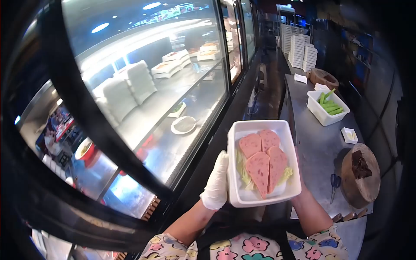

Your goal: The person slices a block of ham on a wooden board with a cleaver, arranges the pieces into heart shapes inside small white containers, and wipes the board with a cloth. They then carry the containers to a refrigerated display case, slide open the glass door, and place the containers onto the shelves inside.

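A white rectangular tray (264, 201) is held up in front of my body. Slices of pink meat (258, 168) lie in it on some pale green leaves (285, 174). My left hand (216, 184), in a white glove, grips the tray's left side. On the right side is my right hand (299, 190), mostly hidden behind the tray; only its edge and the wrist show, and the fingers cannot be seen.
Left, a glass-fronted case (143, 86) holds stacked white dishes and food trays. On the metal counter (318, 151) at right are a container of green vegetables (331, 106), a round chopping block (361, 186), scissors (334, 184) and stacked white trays (297, 51).
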The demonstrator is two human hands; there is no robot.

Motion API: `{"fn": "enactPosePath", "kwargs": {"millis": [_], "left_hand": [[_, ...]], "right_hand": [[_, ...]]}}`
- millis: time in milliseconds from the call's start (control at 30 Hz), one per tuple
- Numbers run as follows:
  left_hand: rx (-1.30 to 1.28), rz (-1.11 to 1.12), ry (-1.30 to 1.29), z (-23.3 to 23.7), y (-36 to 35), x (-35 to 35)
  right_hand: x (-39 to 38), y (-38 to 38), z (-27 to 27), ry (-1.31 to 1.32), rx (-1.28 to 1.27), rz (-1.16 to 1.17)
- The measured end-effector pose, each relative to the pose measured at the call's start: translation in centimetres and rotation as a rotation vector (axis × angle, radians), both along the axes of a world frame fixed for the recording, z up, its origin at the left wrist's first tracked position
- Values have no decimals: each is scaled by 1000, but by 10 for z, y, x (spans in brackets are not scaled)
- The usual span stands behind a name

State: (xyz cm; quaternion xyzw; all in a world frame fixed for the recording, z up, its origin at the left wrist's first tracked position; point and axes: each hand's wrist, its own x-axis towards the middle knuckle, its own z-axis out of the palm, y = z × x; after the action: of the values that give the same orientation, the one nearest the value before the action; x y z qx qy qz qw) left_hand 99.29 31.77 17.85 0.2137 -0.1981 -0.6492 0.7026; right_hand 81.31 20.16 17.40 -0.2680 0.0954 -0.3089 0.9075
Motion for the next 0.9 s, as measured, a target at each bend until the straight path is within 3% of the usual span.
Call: {"fn": "enactPosePath", "kwargs": {"millis": [67,133,200,300,433,467,533,600,633,667,700,767,833,900], "left_hand": [[21,45,-38,-18,-14,8],[131,171,-54,-20,-22,11],[130,143,15,-31,-35,24],[203,187,191,-36,-66,40],[31,182,244,-110,-128,69],[32,207,247,-109,-141,71],[56,167,211,-94,-178,80],[70,108,170,-88,-199,86],[65,79,144,-79,-224,92],[53,60,115,-81,-223,96],[40,57,88,-78,-214,90],[18,124,44,-71,-244,98],[16,276,5,-68,-242,93],[40,452,-28,-67,-215,81]], "right_hand": [[14,-24,-4,-37,98,71],[34,-51,-5,199,12,75],[51,-82,-5,170,21,222],[76,-126,-4,289,-343,242],[112,-209,-2,373,-219,489],[120,-229,2,372,-219,514],[138,-279,17,368,-851,602],[174,-337,36,380,-1024,650],[195,-359,42,416,-1233,406],[207,-363,59,434,-1527,-66],[230,-374,62,211,-1734,-559],[257,-380,86,-31,-1675,-539],[285,-378,112,-284,-1807,-488],[310,-360,142,-575,-1986,-629]]}}
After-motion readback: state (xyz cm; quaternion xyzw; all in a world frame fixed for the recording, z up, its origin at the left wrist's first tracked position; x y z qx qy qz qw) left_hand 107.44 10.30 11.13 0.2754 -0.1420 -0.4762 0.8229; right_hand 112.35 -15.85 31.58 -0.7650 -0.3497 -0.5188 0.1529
